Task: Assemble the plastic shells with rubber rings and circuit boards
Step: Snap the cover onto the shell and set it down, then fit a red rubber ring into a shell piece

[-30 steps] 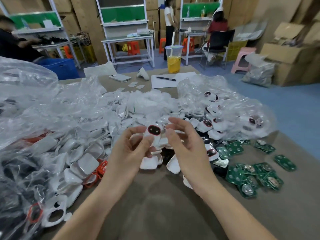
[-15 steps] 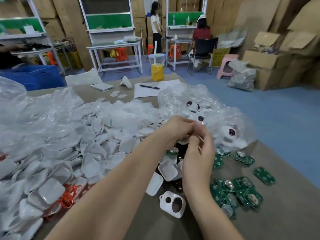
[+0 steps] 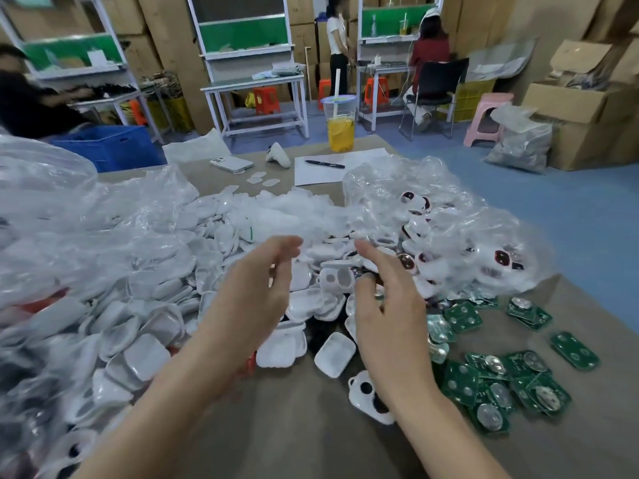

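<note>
Brown cloth-topped table (image 3: 304, 437) in a workshop w/ cardboard along the walls. Its right edge runs diagonally out of frame, w/ open blue floor (image 3: 570, 219) beyond. Only bare tabletop is near-centre, btwn the two forearms.

Left half is buried under a heap of white rounded plastic shells (image 3: 145, 354), w/ clear wrap over the far-left part. Over the heap's right edge hovers the left hand (image 3: 256, 292), fingers loosely curled, nothing seen in them. Just beside it, w/ a gap btwn, is the right hand (image 3: 387, 312): index finger straight, pointing up-table, other fingers curled. A small dark bit sits at their tips; can't tell if it's pinched.

Below the gap lies a white shell front w/ two holes (image 3: 337, 280). A second holed shell front (image 3: 363, 392) lies partly hidden under the right wrist.

Green rectangular circuit boards w/ silver coin cells (image 3: 498, 385) are scattered right of that arm. One stray green board (image 3: 574, 350) is nearest the table edge. A crumpled clear plastic bag (image 3: 460, 216) of white shells w/ dark red lenses sits beyond the right hand and reaches the right edge.

Far end: white paper sheet (image 3: 356, 159) w/ black pen (image 3: 325, 164), white phone (image 3: 231, 164), and a clear cup of yellow drink (image 3: 340, 129) at the far edge.
</note>
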The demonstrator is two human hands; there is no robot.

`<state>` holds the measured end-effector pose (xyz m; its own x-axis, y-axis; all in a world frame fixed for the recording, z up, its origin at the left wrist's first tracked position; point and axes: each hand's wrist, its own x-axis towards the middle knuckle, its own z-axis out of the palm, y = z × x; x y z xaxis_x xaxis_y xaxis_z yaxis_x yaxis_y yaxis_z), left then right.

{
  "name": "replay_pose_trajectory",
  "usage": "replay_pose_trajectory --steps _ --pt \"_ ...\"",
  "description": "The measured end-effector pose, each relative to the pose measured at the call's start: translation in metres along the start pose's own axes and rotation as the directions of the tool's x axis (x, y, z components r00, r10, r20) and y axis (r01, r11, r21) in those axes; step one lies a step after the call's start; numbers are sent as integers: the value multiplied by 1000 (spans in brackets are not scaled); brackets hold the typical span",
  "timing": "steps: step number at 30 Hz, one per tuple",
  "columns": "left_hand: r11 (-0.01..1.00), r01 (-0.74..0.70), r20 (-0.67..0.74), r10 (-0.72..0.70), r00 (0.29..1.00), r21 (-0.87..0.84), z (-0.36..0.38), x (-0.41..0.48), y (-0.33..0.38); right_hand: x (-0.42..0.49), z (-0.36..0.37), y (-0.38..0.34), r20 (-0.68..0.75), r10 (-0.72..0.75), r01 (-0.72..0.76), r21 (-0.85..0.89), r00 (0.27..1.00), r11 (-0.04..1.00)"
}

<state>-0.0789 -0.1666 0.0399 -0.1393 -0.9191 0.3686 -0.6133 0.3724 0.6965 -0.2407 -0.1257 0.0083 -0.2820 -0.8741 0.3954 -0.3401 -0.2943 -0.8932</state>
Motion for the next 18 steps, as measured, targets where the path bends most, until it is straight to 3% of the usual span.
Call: replay_pose_trajectory --steps 3,6,9,11,14,18 --pt "940 -97 2 102 995 326 -20 -56 -24 -2 8 -2 83 -123 136 -176 989 975" --pt "817 -240 139 197 971 523 -23 -73 -42 5 19 -4 184 -148 210 -383 972 899" --pt "792 -219 193 130 973 570 -24 -67 -47 17 32 -1 266 -35 209 -661 963 721" --pt "791 -196 185 106 977 580 -24 -61 -52 21 41 0 283 58 181 -742 957 645" --pt "817 -172 170 92 981 550 -26 -56 -57 21 47 3 331 145 180 -773 932 608" --pt "821 -200 122 159 980 534 -31 -55 -58 16 44 3 338 68 228 -757 939 612"
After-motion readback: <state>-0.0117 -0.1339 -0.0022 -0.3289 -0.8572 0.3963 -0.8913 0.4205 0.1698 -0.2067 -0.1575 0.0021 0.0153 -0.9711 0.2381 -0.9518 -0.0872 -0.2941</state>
